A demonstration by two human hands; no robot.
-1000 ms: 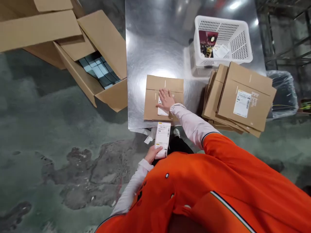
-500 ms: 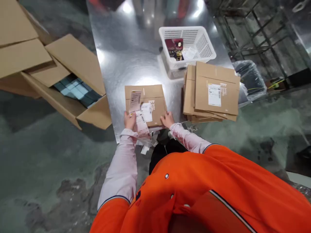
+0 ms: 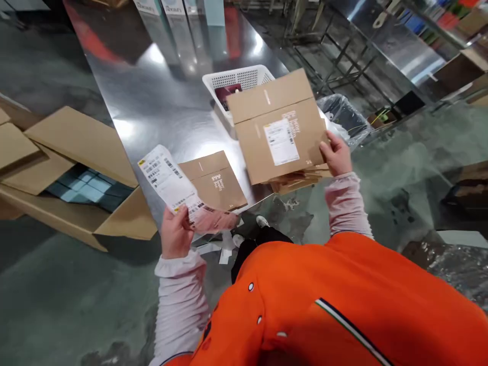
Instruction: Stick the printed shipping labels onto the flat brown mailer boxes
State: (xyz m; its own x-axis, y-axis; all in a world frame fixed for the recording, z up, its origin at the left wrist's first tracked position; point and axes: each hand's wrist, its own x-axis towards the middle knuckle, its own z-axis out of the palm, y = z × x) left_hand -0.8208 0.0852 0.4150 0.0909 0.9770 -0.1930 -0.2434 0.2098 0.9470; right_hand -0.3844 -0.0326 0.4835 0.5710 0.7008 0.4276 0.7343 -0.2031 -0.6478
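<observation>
Two things in hand: shipping label (image 3: pixel 165 183) and mailer stack (image 3: pixel 278 134)

My left hand (image 3: pixel 175 235) is up off the table with the label pinched at its lower end, thumb and fingers closed on the paper. It's white, with rows of barcodes, tiny print and a small yellow-and-black mark in the top corner. I can't make out the words.

My right hand (image 3: pixel 336 153) has a firm hold on the stack's right edge, fingers curled around it. The stack is tilted and held up over the near edge of the steel table (image 3: pixel 125 91). The top mailer has its own barcode label (image 3: pixel 281 143) and white print that looks like "better health", but it's skewed, so don't quote me.

One more mailer (image 3: pixel 211 182) lies flat near that table edge, just left of the stack, with the same white print. There's a strip of bare steel between them. Behind the stack sits a white basket (image 3: pixel 236 79) with something dark red inside. Left of the table is an open carton (image 3: pixel 76 170) holding bluish items, and a black bin bag (image 3: pixel 343 114) sits past the stack.
</observation>
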